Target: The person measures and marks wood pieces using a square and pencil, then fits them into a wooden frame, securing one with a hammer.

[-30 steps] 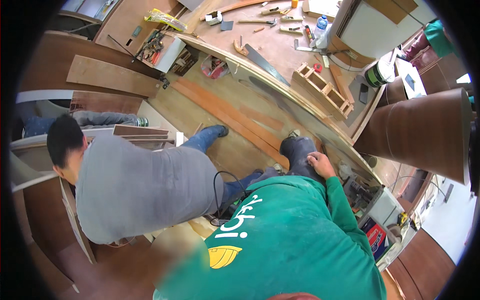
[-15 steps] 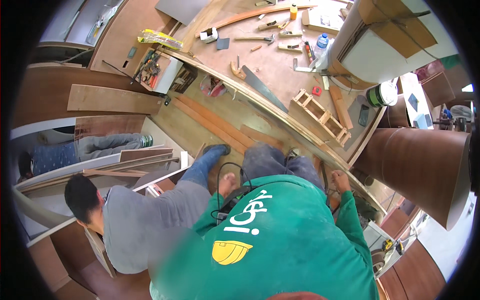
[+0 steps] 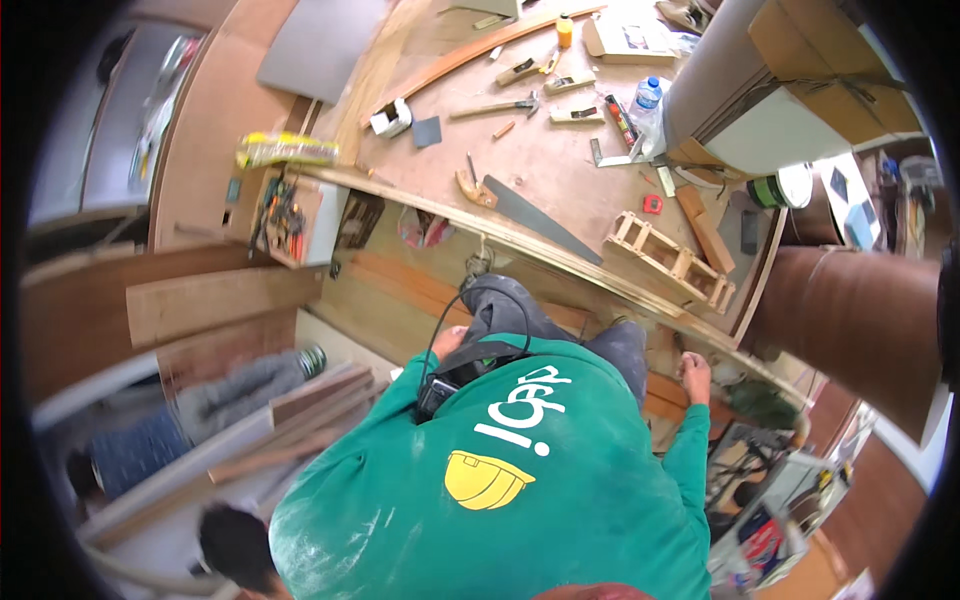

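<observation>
I look down on my own green sweatshirt [image 3: 520, 480] and dark trousers [image 3: 510, 305]. My left hand [image 3: 447, 343] lies by my left thigh, next to a black cable and a small black device [image 3: 438, 392] at my waist; its fingers are partly hidden. My right hand [image 3: 693, 376] hangs at my right side with its fingers curled, just below the long curved edge of the wooden workbench [image 3: 560, 255]. On the bench, closest to me, lie a hand saw [image 3: 525, 213] and a small ladder-like wooden frame [image 3: 668, 262].
A dark-haired co-worker [image 3: 235, 545] crouches at the lower left among long boards [image 3: 230, 300]. The bench carries a water bottle [image 3: 647, 95], a hammer [image 3: 495, 107] and several hand tools. A brown curved panel [image 3: 860, 320] stands at the right, a tool box [image 3: 285, 215] at the left.
The view has swung, so the bench fills more of the frame. The co-worker has shifted from the middle left to the lower left edge. My hands have spread to my sides.
</observation>
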Demonstrator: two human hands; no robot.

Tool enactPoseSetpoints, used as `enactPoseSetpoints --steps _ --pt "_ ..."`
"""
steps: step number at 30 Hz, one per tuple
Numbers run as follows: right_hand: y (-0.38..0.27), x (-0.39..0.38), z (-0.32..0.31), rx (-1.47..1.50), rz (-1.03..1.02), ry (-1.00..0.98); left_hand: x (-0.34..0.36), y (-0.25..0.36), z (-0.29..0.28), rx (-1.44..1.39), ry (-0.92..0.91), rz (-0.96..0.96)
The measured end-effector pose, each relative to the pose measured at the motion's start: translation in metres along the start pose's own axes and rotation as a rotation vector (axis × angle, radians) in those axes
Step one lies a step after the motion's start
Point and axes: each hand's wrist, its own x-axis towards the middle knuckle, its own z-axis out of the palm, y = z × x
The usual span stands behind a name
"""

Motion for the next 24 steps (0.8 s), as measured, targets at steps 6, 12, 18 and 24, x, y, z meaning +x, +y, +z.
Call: enactPoseSetpoints --steps 6,12,18,24 --pt "0.015 -0.114 0.132 0.133 0.197 0.136 0.088 -0.001 -0.137 -0.599 -0.015 -0.296" --pt "-0.016 -0.191 0.261 -0.139 0.012 0.198 0.146 -0.006 -0.303 -0.654 0.108 -0.34" --pt "-0.041 -0.202 0.313 0.235 0.25 0.1 0.193 0.01 -0.387 -0.469 0.167 -0.354" --pt "-0.021 -0.176 0.344 0.101 0.163 0.065 0.195 0.078 -0.373 -0.175 -0.111 -0.138"
